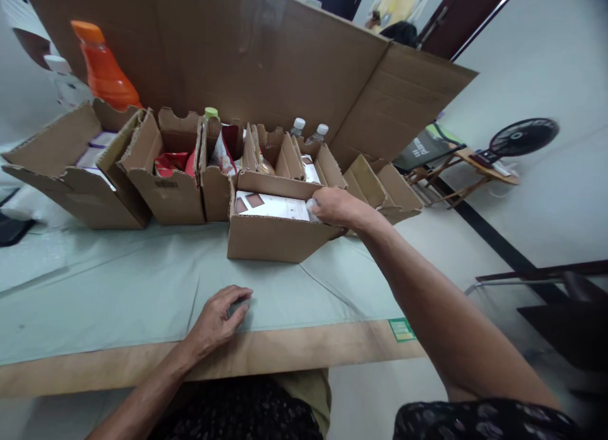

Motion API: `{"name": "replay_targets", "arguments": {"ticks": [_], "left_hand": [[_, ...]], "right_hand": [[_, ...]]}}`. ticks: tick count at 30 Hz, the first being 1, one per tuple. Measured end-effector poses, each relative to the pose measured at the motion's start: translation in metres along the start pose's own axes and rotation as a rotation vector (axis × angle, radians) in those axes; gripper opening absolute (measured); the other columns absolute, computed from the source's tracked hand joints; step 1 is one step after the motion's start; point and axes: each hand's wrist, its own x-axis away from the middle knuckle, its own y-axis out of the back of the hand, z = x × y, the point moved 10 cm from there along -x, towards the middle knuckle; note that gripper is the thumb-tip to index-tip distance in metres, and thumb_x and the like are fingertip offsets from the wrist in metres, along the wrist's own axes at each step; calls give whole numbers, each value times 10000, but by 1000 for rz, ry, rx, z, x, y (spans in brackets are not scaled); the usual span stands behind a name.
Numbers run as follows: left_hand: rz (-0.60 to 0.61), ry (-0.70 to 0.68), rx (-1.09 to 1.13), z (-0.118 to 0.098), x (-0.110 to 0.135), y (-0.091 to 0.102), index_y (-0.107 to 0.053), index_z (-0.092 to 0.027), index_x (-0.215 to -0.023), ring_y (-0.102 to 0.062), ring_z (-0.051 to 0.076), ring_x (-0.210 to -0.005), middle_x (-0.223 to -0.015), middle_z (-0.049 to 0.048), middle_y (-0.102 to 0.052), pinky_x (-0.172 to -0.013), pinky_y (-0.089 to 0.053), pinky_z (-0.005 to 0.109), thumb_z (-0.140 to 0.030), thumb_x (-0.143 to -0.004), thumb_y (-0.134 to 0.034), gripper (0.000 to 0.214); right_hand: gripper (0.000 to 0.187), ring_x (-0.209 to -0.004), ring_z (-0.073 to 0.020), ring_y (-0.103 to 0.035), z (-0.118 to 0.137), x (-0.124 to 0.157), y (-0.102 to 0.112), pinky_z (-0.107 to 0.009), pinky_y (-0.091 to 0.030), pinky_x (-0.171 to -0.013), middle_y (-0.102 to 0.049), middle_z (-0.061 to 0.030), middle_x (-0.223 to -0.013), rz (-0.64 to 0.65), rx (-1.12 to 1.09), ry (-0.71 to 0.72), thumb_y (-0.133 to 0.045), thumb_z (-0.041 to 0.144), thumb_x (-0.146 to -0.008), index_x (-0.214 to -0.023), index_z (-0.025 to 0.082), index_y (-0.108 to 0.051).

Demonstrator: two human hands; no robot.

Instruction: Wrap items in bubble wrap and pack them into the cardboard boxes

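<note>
My right hand (333, 207) reaches into the nearest open cardboard box (273, 237), fingers curled onto the right end of a white packet (273, 206) that lies in it. What the fingertips pinch looks like that packet's edge. My left hand (219, 316) rests on the pale green table cover (118, 282) near the front edge, fingers loosely curled, holding nothing.
A row of open cardboard boxes (166, 174) with red packets and white items stands behind. An orange bottle (102, 69) and a large upright cardboard sheet (266, 54) are at the back. A black fan (522, 136) stands on the floor at right, with a wooden rack beside it.
</note>
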Motion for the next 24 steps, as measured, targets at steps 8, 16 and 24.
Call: {"name": "replay_targets", "arguments": {"ticks": [8, 16, 24], "left_hand": [[-21, 44, 19, -3, -3, 3, -736, -203, -1029, -768, 205, -909, -1008, 83, -801, -786, -639, 338, -249, -914, -579, 201], [-174, 22, -109, -27, -7, 42, -719, -204, -1082, -719, 224, -957, -1085, 93, -755, -814, -619, 365, -325, -942, -585, 228], [-411, 99, -93, -25, -40, 97, -433, -228, -1542, -552, 324, -1345, -1540, 160, -511, -1104, -481, 540, -446, -885, -677, 734]], "right_hand": [[404, -1091, -297, -726, -3, -12, -10, -344, -549, -870, -752, -239, -1203, -9, -94, -74, -605, 182, -891, -1254, 54, -727], [375, -1131, -334, -680, -20, 37, 35, -419, -513, -949, -761, -179, -1160, -305, -145, -74, -666, 409, -917, -1157, 135, -751], [319, -815, -212, -704, -90, 147, -12, -360, -558, -729, -774, -91, -1035, -910, -694, -18, -590, 399, -933, -1135, 187, -717]]}}
